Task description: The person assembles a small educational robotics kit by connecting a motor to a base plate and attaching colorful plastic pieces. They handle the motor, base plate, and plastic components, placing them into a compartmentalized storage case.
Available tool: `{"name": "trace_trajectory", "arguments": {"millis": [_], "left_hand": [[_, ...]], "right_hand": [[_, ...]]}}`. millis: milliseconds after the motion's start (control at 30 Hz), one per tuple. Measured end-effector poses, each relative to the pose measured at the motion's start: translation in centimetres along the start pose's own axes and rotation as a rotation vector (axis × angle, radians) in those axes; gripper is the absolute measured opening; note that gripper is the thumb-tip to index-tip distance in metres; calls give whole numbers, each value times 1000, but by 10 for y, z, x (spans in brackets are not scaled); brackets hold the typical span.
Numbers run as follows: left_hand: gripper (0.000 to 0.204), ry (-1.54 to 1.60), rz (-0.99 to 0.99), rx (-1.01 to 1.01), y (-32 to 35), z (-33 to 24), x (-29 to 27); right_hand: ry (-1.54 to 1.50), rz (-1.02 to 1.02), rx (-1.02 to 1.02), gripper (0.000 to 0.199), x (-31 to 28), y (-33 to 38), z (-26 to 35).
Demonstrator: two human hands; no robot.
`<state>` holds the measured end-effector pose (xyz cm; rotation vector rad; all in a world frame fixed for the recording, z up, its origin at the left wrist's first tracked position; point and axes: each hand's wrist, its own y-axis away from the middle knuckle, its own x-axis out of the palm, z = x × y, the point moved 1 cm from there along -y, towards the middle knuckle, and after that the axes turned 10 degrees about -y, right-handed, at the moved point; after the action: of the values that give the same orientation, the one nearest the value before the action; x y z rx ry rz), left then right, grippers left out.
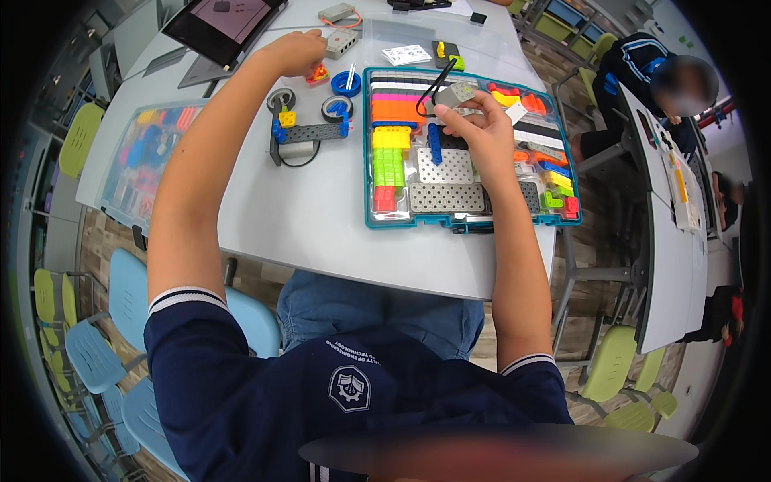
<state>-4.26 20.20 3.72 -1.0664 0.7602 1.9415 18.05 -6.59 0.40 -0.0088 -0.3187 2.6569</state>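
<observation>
Grey cabled block (456,95) is pinched by right grip (484,130), held above open parts case (368,173), upper centre of frame; right forearm (518,249) is stretched upward. Left grip (295,55) is extended over bench (265,217), upper left, beside small orange piece (319,74); whether piece is pinched cannot be told.
</observation>
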Motion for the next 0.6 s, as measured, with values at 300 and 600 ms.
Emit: {"name": "trace_trajectory", "arguments": {"millis": [300,600], "left_hand": [[13,86,-61,-55,9,2,-9],[29,1433,-155,-295,10,25,10]], "right_hand": [[17,5,13,66,0,-1,0],[14,-1,8,66,1,0,1]]}}
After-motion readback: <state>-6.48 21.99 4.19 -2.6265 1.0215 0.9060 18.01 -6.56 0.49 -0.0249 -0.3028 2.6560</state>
